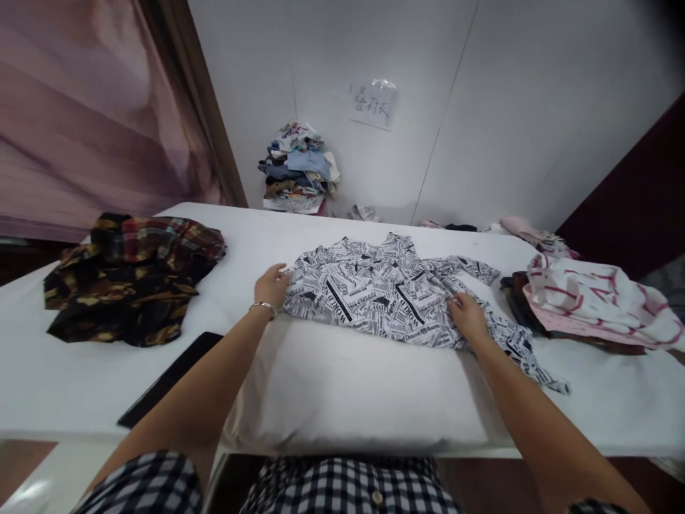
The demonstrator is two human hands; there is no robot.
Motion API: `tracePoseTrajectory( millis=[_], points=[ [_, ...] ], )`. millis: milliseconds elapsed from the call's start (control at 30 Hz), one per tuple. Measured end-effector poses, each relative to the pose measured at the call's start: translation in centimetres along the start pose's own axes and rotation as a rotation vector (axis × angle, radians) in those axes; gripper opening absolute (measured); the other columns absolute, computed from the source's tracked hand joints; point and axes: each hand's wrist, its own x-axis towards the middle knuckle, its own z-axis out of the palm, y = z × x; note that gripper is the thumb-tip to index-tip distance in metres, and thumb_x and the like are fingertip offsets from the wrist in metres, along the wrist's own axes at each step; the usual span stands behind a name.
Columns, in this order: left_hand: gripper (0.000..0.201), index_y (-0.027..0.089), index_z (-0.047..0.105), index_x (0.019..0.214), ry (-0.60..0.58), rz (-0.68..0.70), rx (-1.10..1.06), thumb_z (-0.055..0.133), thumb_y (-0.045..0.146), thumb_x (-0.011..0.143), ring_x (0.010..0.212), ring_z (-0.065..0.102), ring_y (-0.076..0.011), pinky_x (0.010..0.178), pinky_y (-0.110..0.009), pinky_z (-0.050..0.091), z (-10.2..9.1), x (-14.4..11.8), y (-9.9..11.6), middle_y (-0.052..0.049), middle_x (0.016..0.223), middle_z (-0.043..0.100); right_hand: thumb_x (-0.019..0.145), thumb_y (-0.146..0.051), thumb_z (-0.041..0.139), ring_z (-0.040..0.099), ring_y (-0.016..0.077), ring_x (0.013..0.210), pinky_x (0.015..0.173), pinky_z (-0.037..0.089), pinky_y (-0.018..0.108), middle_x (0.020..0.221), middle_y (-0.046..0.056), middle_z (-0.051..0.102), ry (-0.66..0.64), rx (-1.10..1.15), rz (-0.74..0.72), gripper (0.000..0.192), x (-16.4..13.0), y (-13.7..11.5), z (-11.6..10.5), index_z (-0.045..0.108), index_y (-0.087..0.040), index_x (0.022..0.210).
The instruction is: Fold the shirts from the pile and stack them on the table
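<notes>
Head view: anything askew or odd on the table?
One thing: the black-and-white newspaper-print shirt lies crooked, one sleeve trailing rumpled toward the white table front edge at right. The left hand rests at its left edge, the right hand presses its lower right. Nothing spilled or damaged shows.

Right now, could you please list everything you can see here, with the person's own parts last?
newsprint shirt: one, black-and-white print, table centre
plaid garment: one, dark red-yellow, table left
pink-striped clothes: one pile, white-pink, table right
clothes stack: one, mixed colours, against back wall
paper note: one, white, on wall
dark flat board: one, black, table's near left
table: one, white
left hand: on shirt's left edge, wrist bracelet
right hand: on shirt's right side
</notes>
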Motion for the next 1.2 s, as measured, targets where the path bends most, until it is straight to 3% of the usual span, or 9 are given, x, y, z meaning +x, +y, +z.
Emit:
tracePoseTrajectory(
  millis=[133,300,400,567,700,800,967,1067,1200],
  points=[
    [0.054,0.014,0.058,0.123,-0.156,-0.062,0.022,0.056,0.045,0.078,0.092,0.065,-0.0220,0.080,-0.030,0.048,1.2,0.6,-1.3,-0.009,0.098,0.072,0.086,-0.037,0.047,0.063,0.0257,0.093,0.080,0.043,0.032,0.104,0.013,0.069,-0.148,-0.102,0.049,0.036,-0.1,0.6,0.5,0.064,-0.015,0.110],
    [0.064,0.019,0.053,0.129,-0.219,-0.019,0.157,0.055,0.055,0.076,0.095,0.064,-0.0235,0.083,-0.032,0.047,-0.8,-0.8,-2.2,-0.008,0.110,0.069,0.087,-0.042,0.047,0.064,0.0250,0.095,0.081,0.045,0.031,0.103,0.012,0.070,-0.192,-0.125,0.049,0.047,0.1,0.9,0.1,0.058,-0.015,0.123],
    [0.059,0.022,0.052,0.130,-0.261,0.073,0.246,0.056,0.046,0.077,0.087,0.064,-0.0211,0.081,-0.031,0.048,-1.3,-2.1,-2.6,-0.006,0.110,0.068,0.088,-0.042,0.047,0.063,0.0265,0.097,0.081,0.045,0.032,0.106,0.013,0.069,-0.219,-0.190,0.054,0.044,0.3,0.6,0.0,0.061,-0.014,0.119],
    [0.043,0.018,0.060,0.121,-0.137,0.201,0.291,0.043,0.026,0.081,0.098,0.061,-0.0206,0.091,-0.030,0.046,-0.8,-2.4,-2.9,-0.008,0.111,0.066,0.090,-0.038,0.044,0.063,0.0248,0.099,0.080,0.045,0.030,0.107,0.011,0.070,-0.161,-0.196,0.030,0.036,0.1,0.1,0.2,0.065,-0.017,0.112],
    [0.041,0.017,0.063,0.117,-0.142,0.218,0.463,0.041,0.023,0.082,0.105,0.060,-0.0265,0.090,-0.037,0.047,-1.0,-2.3,-2.4,-0.012,0.118,0.064,0.088,-0.036,0.047,0.064,0.0250,0.097,0.083,0.044,0.031,0.105,0.011,0.070,-0.212,-0.267,-0.005,0.035,-0.1,0.2,0.1,0.065,-0.018,0.112],
    [0.042,0.014,0.063,0.117,-0.068,0.351,0.501,0.039,0.028,0.085,0.109,0.058,-0.0298,0.094,-0.042,0.046,-0.8,-3.0,-1.2,-0.015,0.119,0.064,0.086,-0.033,0.048,0.060,0.0272,0.106,0.090,0.043,0.034,0.116,0.015,0.065,-0.214,-0.276,-0.076,0.041,0.5,-0.1,-0.2,0.061,-0.014,0.120],
    [0.049,0.015,0.058,0.125,-0.287,0.658,0.427,0.038,0.043,0.090,0.128,0.046,-0.0262,0.110,-0.043,0.032,1.7,-5.5,0.0,-0.012,0.134,0.056,0.085,-0.032,0.048,0.059,0.0235,0.107,0.092,0.042,0.030,0.117,0.010,0.065,-0.185,-0.081,-0.193,0.038,3.2,-3.6,0.0,0.064,-0.017,0.116],
    [0.055,0.016,0.052,0.133,-0.405,0.613,0.493,0.039,0.048,0.089,0.137,0.034,-0.0290,0.112,-0.050,0.025,3.4,-6.3,-0.5,-0.013,0.146,0.042,0.085,-0.032,0.046,0.063,0.0203,0.089,0.078,0.045,0.026,0.098,0.004,0.072,-0.239,0.047,-0.131,0.031,5.6,-6.9,1.1,0.070,-0.020,0.102],
    [0.059,0.019,0.047,0.138,-0.435,0.573,0.527,0.036,0.051,0.090,0.140,0.027,-0.0283,0.114,-0.052,0.021,4.0,-6.2,-1.2,-0.011,0.150,0.036,0.085,-0.030,0.046,0.063,0.0193,0.082,0.070,0.043,0.024,0.087,0.003,0.073,-0.219,0.033,-0.067,0.030,9.6,-9.5,3.1,0.072,-0.019,0.094]
  ],
)
